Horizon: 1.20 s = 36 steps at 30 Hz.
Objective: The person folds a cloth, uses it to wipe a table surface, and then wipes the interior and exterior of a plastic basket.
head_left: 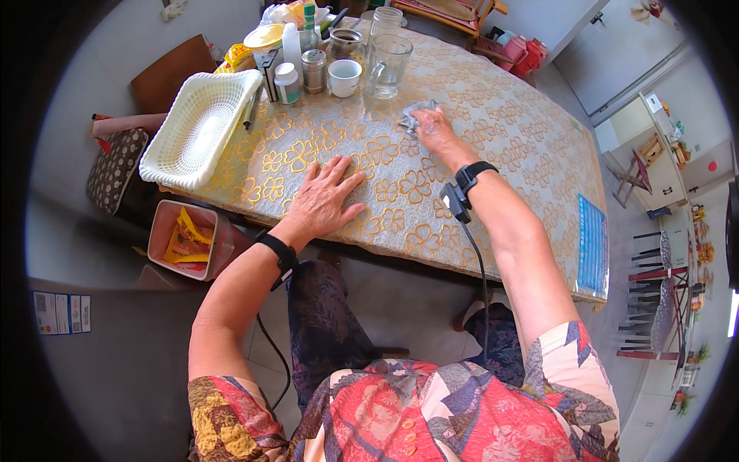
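Observation:
My right hand (434,130) grips a crumpled grey cloth (413,115) against the tablecloth (398,185), which has a gold flower pattern. Flat on the same tablecloth, nearer the front edge, rests my left hand (328,195), its fingers spread and nothing in it. Beyond the cloth stands a clear glass mug (389,72). To the mug's left are a white cup (344,81), a metal shaker (314,72) and a white bottle with a green label (287,84). A white woven plastic basket (202,127) sits at the table's left edge.
Behind the cup are a lidded glass jar (346,43), a green-capped bottle (309,29) and a tall glass (385,21). Below the table's left edge stands a bin (216,237) with yellow wrappers. A blue printed sheet (593,245) lies at the right edge. Cables hang from both wrist straps.

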{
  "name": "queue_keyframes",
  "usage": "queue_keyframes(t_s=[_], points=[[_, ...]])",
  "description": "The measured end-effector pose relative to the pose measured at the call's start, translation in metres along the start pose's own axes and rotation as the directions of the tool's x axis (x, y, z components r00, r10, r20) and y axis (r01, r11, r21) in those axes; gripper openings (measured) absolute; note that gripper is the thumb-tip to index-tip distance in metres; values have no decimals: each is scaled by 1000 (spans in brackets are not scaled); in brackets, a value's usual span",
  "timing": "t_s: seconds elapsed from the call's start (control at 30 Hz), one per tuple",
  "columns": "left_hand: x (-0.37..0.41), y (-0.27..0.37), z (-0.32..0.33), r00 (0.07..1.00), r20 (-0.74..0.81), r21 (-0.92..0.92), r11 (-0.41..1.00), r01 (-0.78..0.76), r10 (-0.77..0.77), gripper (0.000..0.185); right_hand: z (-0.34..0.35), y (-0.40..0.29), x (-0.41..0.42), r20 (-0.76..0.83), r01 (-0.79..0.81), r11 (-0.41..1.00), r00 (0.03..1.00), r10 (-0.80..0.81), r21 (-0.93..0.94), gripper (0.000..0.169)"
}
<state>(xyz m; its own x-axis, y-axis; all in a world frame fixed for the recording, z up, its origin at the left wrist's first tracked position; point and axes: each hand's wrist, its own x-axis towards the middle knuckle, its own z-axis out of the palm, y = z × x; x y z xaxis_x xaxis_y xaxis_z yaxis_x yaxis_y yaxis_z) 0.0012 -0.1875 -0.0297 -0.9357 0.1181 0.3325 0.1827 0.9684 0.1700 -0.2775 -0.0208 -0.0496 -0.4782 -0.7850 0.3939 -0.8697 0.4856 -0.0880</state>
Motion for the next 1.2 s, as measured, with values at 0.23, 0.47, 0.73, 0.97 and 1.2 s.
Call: queue_keyframes(t_s=[0.23,0.47,0.73,0.97,1.2], points=[[1,1,-4,999,-35,10,1000,-9,10,52,-2,-88,30,106,172,969,975,-193,180,33],[0,-5,1,1000,-27,26,1000,-6,7,53,-4,-81,22,143,152,984,976,-165,97,33],[-3,-1,-2,999,16,-32,999,31,-31,53,-1,-33,31,84,-30,998,996,26,49,29],[3,1,-1,1000,4,-42,999,11,-11,53,19,-112,46,4,226,955,973,-231,191,30],[2,-1,-2,999,36,-39,999,28,-26,51,-18,-109,-7,44,177,972,982,-186,157,25]])
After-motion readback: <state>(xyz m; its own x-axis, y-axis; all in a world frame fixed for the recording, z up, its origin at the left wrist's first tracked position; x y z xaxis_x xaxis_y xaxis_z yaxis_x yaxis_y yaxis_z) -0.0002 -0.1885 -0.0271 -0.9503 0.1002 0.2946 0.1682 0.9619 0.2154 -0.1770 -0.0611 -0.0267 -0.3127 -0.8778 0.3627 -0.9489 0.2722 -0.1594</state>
